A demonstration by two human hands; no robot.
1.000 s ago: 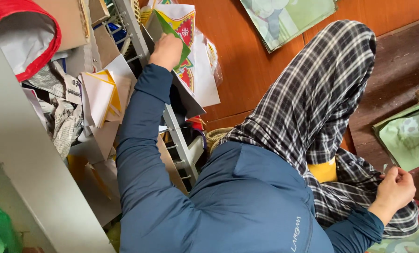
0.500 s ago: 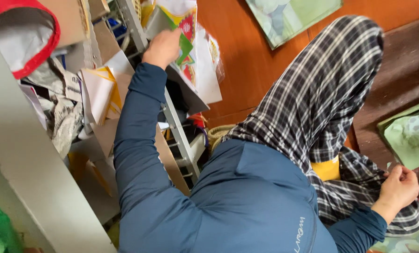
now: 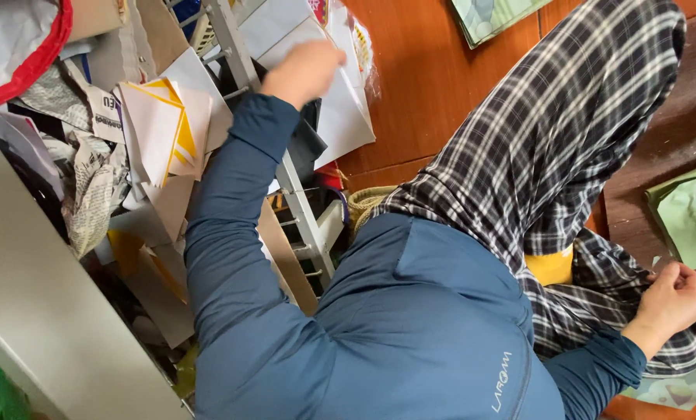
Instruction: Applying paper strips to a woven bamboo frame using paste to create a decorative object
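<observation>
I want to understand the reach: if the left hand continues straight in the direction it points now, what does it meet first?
Most likely the white paper sheets on the rack: the left hand already touches or nearly touches them. Depth is unclear.

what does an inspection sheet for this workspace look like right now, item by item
surface: orange-brown wooden floor, person seated on it, knee raised.
job's things: white sheet leaning at the metal rack, under the left hand.
clutter: folded white and yellow papers, crumpled newspaper, red-rimmed bag, woven basket, green printed sheets.
grippers: left hand raised at the white sheet, grip blurred; right hand closed by the knee, something small pinched, too small to tell.
cables: nothing seen.
surroundings: pale panel at the left edge, blue sleeves, plaid trousers.
</observation>
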